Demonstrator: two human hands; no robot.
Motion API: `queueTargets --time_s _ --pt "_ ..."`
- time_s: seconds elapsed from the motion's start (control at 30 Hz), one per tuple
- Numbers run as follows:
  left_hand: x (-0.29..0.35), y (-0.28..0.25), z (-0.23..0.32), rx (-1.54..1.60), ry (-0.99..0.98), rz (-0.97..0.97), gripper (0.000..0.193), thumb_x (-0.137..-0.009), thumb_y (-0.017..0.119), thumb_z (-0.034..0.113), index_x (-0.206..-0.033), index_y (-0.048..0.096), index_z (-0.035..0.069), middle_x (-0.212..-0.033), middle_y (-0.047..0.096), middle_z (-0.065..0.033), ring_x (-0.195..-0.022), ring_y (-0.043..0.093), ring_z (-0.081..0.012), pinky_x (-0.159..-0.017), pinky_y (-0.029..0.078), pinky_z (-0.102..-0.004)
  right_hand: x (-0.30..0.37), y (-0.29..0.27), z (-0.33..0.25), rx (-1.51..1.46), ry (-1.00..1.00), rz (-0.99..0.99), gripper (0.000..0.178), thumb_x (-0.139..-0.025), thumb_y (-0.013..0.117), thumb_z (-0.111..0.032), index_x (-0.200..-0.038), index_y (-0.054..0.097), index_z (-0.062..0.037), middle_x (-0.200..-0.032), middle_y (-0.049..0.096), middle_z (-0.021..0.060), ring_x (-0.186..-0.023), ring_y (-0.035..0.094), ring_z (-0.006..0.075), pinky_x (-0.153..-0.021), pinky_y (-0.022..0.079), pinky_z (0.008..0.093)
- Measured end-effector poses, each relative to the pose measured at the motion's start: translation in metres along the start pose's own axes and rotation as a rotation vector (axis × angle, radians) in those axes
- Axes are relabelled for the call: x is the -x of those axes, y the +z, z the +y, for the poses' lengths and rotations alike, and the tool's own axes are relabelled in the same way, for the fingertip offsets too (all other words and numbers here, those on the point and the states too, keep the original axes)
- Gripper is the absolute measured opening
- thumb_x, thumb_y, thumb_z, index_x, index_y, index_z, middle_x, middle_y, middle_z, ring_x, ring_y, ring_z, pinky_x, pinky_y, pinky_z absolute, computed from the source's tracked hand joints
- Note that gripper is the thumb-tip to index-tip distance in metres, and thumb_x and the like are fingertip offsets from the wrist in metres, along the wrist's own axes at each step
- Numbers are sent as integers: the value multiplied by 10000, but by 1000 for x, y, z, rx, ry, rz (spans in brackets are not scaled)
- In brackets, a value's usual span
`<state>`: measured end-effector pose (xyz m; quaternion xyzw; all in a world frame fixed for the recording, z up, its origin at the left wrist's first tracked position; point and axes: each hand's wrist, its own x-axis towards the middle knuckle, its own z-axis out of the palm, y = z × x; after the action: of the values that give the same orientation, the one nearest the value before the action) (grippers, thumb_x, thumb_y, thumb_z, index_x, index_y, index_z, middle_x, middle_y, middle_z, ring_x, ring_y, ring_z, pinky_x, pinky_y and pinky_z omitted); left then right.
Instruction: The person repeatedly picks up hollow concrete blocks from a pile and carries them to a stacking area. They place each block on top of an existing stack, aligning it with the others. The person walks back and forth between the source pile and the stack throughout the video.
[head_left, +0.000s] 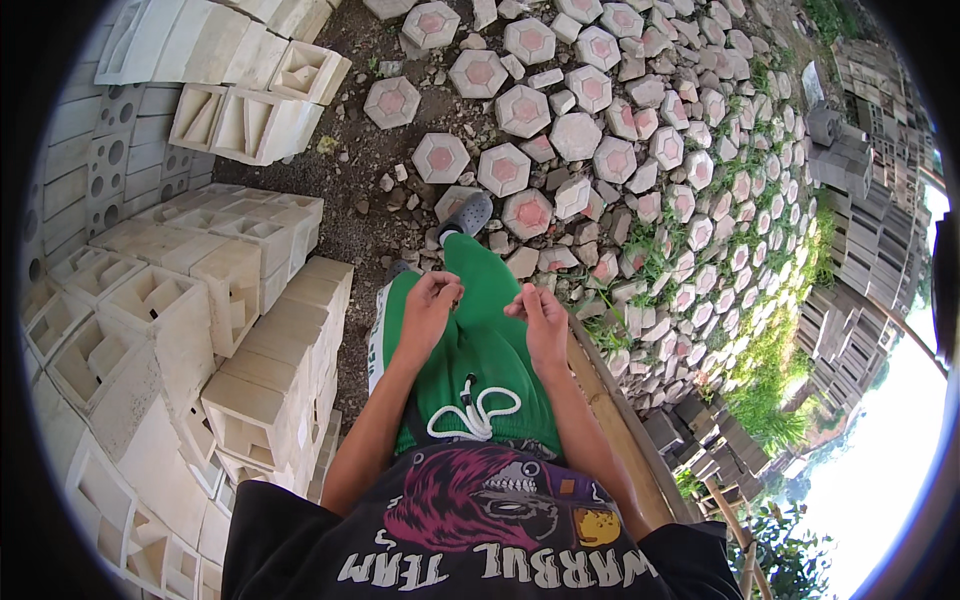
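Both my hands are held up in front of my green trousers (492, 322), apart from each other. My left hand (430, 308) has its fingers curled in toward the thumb; a dark spot shows at the fingertips, too small to name. Thumb and fingers of my right hand (541, 318) are also drawn together, and whatever may lie inside is hidden. Below the hands hangs the white drawstring (474, 412), tied in a bow and touched by neither hand. One grey clog (466, 217) is stepping on the ground by the paving stones.
Stacks of pale hollow concrete blocks (262, 395) rise close on my left, with more blocks (262, 122) ahead. Hexagonal pavers (503, 170) with reddish centres and rubble cover the ground ahead and right. A wooden beam (610, 415) runs along my right side. Grey block stacks (870, 230) stand farther right.
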<state>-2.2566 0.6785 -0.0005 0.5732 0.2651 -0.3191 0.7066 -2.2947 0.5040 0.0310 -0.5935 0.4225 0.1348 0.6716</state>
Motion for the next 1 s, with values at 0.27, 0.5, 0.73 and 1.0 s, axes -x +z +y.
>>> queueTargets --time_s 0.27,0.5,0.73,1.0 --pt "-29 28 77 -204 135 -115 143 -809 669 45 -800 527 55 -730 531 37 -655 477 -23 -585 377 -188 -32 -7 -60 -340 32 26 246 -946 553 -276 -865 573 -45 -746 586 23 -702 601 118 -703 518 279" --pt "-75 43 149 -415 151 -223 300 -792 693 59 -670 421 103 -645 473 52 -580 444 -24 -503 327 -197 -67 17 -111 -463 0 20 211 -924 588 -263 -880 574 -58 -762 594 13 -699 590 105 -691 503 267" --pt "-136 73 263 -405 257 -361 368 -809 708 148 -631 388 119 -581 453 47 -527 460 -40 -483 352 -207 -101 50 -194 -359 -232 82 195 -921 582 -197 -977 588 -10 -782 615 25 -696 586 104 -670 494 244" --pt "-167 76 316 -221 315 -337 238 -829 716 155 -739 504 91 -638 514 42 -582 498 -39 -508 358 -191 -134 71 -243 -331 -259 112 261 -946 532 -226 -980 616 20 -661 538 -7 -633 547 93 -643 469 247"
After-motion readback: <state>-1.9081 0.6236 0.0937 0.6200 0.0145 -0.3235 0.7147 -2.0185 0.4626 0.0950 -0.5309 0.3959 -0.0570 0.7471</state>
